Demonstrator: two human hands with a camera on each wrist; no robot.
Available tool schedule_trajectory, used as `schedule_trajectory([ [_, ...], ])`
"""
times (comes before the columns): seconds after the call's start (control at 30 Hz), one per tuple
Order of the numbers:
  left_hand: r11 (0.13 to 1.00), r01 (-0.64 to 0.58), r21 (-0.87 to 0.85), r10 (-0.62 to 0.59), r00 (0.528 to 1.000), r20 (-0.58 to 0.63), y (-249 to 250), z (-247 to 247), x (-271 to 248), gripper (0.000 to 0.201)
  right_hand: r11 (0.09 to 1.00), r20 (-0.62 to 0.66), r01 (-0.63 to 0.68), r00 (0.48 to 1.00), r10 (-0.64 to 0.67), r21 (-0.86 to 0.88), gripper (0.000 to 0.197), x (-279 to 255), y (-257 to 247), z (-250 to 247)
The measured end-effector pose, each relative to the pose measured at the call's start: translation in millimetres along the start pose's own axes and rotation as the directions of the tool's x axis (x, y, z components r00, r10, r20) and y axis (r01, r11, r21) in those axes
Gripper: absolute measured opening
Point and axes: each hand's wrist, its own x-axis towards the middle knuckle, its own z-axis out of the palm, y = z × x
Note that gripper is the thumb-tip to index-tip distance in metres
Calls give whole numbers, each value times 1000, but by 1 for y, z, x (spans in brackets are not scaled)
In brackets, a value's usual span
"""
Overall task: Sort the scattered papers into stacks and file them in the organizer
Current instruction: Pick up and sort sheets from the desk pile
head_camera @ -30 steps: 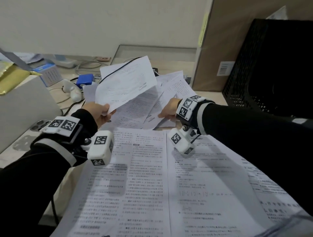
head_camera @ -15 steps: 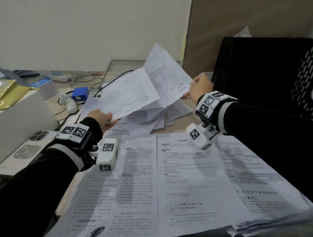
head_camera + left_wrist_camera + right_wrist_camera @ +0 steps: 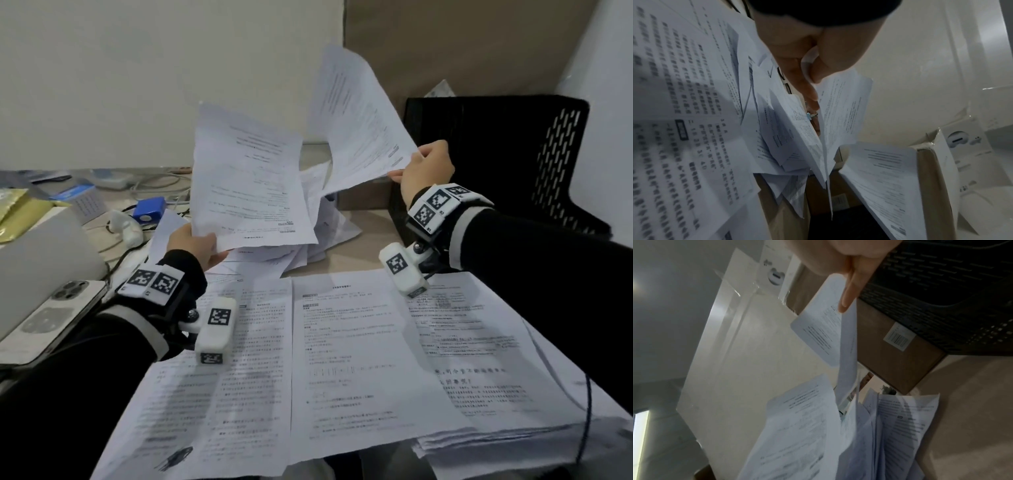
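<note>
Nearest, large white printed sheets [image 3: 359,359] lie spread flat on the bench [image 3: 363,236], their text too small and blurred to read. At about 9 o'clock a silver phone [image 3: 51,315] lies face down. Above the sheets, the left hand [image 3: 195,245] pinches the lower edge of a white printed page [image 3: 250,185] between thumb and fingers [image 3: 807,87], holding it up. At about 2 o'clock the right hand [image 3: 426,168] pinches the corner of a second white printed page [image 3: 356,126], raised and tilted. Between the hands, a loose heap of white papers [image 3: 308,236] lies on the bench. Farther, at 2 o'clock, stands the black perforated organizer [image 3: 513,154]; behind it a brown cardboard box [image 3: 898,360] bears a barcode label [image 3: 898,336].
</note>
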Motion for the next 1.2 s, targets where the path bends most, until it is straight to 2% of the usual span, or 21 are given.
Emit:
schedule_trajectory([
  [0.13, 1000, 21, -8, -22, 998, -55, -2, -4, -8, 39, 991, -80, 13, 997, -2, 133, 9, 7, -8, -23],
  [0.23, 1000, 21, 9, -20, 998, -51, -4, -6, -13, 36, 967, -66, -9, 997, 27, 253, 9, 7, -13, -39],
  [0.3, 1000, 27, 12, -26, 999, -18, -4, -5, -16, 30, 957, -10, -41, 999, 45, 286, 8, 4, -14, -47],
  [0.43, 996, 23, 91, -29, 998, 63, -3, -9, -21, 32, 966, 159, -72, 987, 33, 247, 8, 2, -7, -64],
  [0.5, 989, 9, 145, -26, 993, 116, -1, -13, -24, 27, 977, 270, -100, 962, 46, 188, 12, 2, 0, -74],
  [0.6, 975, -26, 221, -14, 983, 181, 5, -20, -27, 29, 992, 394, -94, 918, 53, 85, 16, 6, 11, -90],
  [0.77, 920, -119, 373, 41, 976, 212, 20, -34, -30, 28, 996, 501, 33, 865, 15, -87, 13, 12, 17, -117],
  [0.87, 865, -191, 465, 92, 970, 226, 33, -39, -35, 19, 964, 580, 176, 814, -28, -200, 11, 13, 15, -127],
  [1.03, 720, -346, 602, 173, 929, 328, 56, -33, -49, 11, 865, 660, 407, 741, -125, -292, 15, 7, 2, -124],
  [1.2, 536, -503, 678, 262, 863, 433, 90, -10, -65, 11, 785, 660, 533, 718, -221, -316, 15, -1, -23, -101],
])
